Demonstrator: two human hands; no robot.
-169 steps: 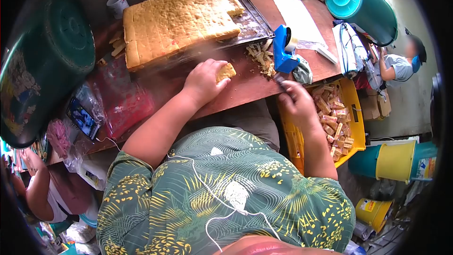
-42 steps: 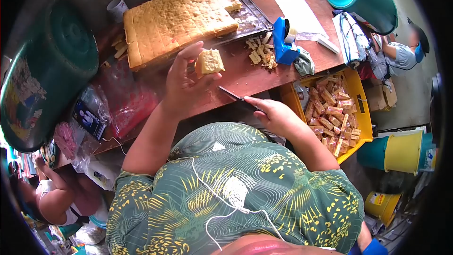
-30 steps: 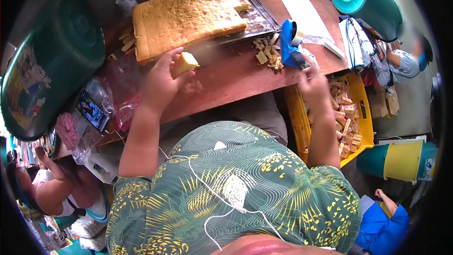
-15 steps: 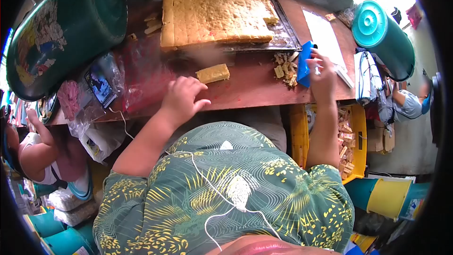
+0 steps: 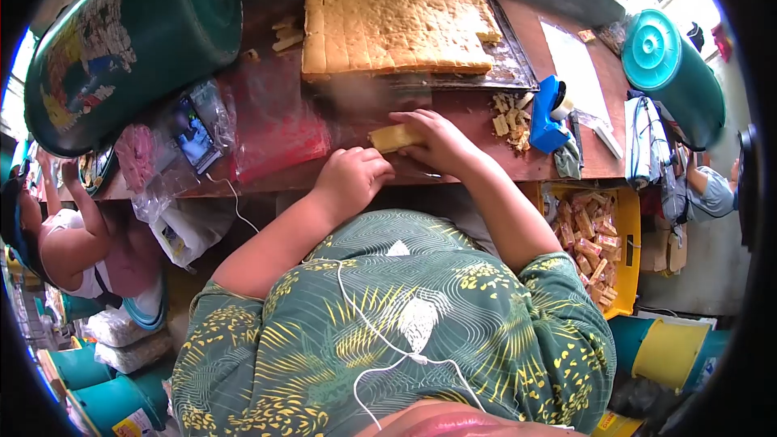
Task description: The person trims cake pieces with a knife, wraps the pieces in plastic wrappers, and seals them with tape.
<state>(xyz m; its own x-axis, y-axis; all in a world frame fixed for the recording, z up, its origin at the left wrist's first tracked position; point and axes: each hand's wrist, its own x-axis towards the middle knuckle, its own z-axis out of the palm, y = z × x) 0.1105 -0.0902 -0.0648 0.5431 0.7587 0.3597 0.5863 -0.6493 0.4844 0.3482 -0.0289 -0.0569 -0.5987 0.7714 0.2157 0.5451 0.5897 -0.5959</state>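
A rectangular slice of yellow cake (image 5: 394, 137) lies near the table's front edge. My right hand (image 5: 443, 144) is at its right end, fingers over the top edge and thumb low in front, closed on it. Just left of and below the slice is my left hand (image 5: 354, 181), its fingers curled together; whatever they pinch is hidden. Behind the slice, a large sheet of cake (image 5: 396, 24), scored into strips on its left side, rests on a dark baking tray (image 5: 514, 40). A blue tape dispenser (image 5: 550, 117) stands to the right of my hands.
Cake scraps (image 5: 511, 120) lie beside the dispenser. Red plastic sheets (image 5: 279, 133) and a phone (image 5: 193, 137) are on the left. A yellow crate (image 5: 627, 275) of wrapped pieces stands below right. Green drums (image 5: 146, 48) flank the table; another person (image 5: 73, 235) sits at left.
My right hand has moved left from the tape dispenser to the cake slice. My left hand has shifted right and its fingers have curled in. The view has turned slightly.
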